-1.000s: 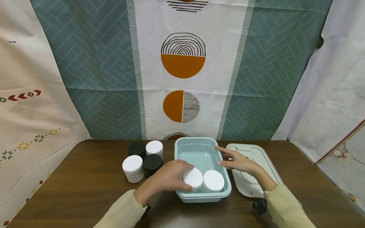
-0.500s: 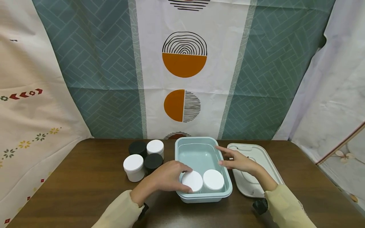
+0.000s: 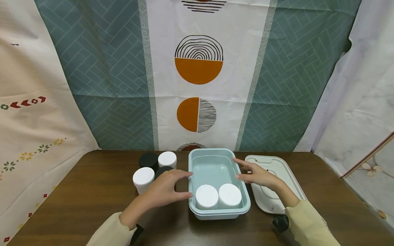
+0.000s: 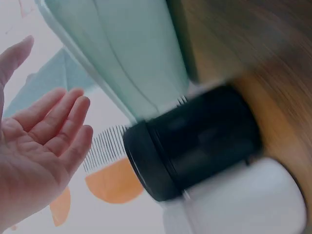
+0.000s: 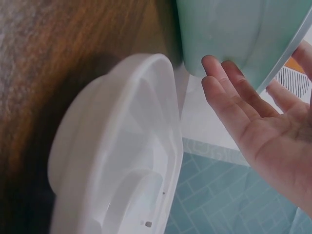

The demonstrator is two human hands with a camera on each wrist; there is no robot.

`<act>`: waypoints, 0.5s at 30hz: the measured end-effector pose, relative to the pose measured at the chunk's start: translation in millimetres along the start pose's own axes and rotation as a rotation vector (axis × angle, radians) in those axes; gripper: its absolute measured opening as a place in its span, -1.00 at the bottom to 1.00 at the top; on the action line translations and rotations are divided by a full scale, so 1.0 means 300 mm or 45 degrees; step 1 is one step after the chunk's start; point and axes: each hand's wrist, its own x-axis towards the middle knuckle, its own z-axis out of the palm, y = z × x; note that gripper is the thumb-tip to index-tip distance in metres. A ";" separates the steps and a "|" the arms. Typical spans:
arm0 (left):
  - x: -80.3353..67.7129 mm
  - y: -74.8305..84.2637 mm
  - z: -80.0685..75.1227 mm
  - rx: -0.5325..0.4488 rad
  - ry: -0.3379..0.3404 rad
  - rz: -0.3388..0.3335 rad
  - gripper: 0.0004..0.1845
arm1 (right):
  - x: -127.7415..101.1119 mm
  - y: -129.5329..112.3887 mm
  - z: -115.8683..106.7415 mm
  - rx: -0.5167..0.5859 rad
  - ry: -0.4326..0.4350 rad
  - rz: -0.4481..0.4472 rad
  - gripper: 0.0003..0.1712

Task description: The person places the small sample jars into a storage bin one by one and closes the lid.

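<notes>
While both hands hover open, two white jars sit in the tub.
With fingers spread and holding nothing, the left hand (image 3: 164,188) is just outside the tub's (image 3: 215,213) left wall, between it and a cluster of jars on the table (image 3: 77,205): two white (image 3: 143,177) and two black (image 4: 195,141), one black partly hidden behind the hand. The right hand (image 3: 257,175), fingers straight and empty, is at the tub's right rim, above the white lid (image 3: 277,167) lying beside it. Inside the tub, two white-capped jars (image 3: 207,197) stand side by side against the near wall.
</notes>
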 end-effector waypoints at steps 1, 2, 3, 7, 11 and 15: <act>-0.012 -0.010 -0.010 -0.002 0.033 -0.014 -0.41 | 0.000 0.001 0.000 -0.001 0.000 -0.001 -0.21; -0.023 -0.021 -0.020 -0.006 0.062 -0.035 -0.42 | 0.000 0.001 0.000 -0.002 0.003 -0.002 -0.21; -0.035 -0.033 -0.030 -0.007 0.093 -0.058 -0.42 | 0.000 0.001 0.001 -0.002 0.004 -0.004 -0.21; -0.088 -0.085 -0.071 0.029 0.207 -0.169 -0.42 | 0.001 0.000 0.002 -0.006 0.004 -0.005 -0.21; -0.137 -0.142 -0.105 0.060 0.296 -0.263 -0.41 | 0.000 0.002 0.002 -0.006 0.004 -0.007 -0.21; -0.175 -0.193 -0.127 0.058 0.358 -0.326 -0.40 | -0.002 0.003 0.003 -0.002 0.002 -0.010 -0.21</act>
